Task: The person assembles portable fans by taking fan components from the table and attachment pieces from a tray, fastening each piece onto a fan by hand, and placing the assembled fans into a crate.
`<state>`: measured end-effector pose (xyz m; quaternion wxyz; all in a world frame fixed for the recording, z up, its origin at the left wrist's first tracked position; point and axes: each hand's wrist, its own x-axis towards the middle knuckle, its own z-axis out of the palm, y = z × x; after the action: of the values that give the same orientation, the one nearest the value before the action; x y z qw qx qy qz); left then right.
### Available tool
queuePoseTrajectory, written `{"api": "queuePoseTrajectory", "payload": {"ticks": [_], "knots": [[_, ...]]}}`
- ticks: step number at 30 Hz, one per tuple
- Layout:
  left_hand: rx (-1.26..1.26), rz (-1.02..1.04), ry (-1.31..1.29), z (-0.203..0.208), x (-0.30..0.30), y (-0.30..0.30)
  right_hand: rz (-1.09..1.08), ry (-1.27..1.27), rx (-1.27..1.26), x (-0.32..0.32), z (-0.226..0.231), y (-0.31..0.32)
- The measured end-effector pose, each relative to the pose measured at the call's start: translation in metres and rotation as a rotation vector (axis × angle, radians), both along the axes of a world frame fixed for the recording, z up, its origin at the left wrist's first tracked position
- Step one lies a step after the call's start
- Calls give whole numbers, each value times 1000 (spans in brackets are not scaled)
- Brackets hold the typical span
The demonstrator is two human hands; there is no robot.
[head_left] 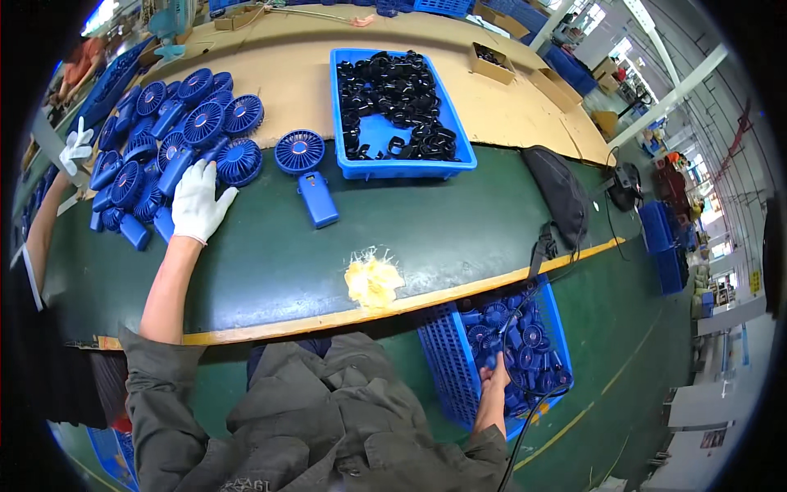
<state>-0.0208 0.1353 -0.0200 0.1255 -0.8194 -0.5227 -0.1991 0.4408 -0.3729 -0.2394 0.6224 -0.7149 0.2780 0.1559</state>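
On the green bench, the white-gloved left hand [197,202] rests with fingers spread on a heap of blue plastic handheld fans [168,139], while the bare right hand [494,379], grip hidden, reaches into the blue floor crate [443,361], so piled fans could slide.

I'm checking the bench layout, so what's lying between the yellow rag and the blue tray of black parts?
In the head view, only bare green tabletop lies between the yellow rag and the blue tray. The single blue handheld fan sits off to the left of that stretch.
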Motion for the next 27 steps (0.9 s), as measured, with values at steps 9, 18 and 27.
{"api": "queuePoseTrajectory", "payload": {"ticks": [9, 18, 27], "knots": [[30, -104, 1, -3, 8, -3, 1114, -513, 345, -126, 177, 180], [-417, -436, 218, 54, 5, -63, 1302, -1756, -32, -115, 308, 401], [-122, -241, -99, 30, 14, -120, 1676, -1483, -959, -111, 279, 499]]}}
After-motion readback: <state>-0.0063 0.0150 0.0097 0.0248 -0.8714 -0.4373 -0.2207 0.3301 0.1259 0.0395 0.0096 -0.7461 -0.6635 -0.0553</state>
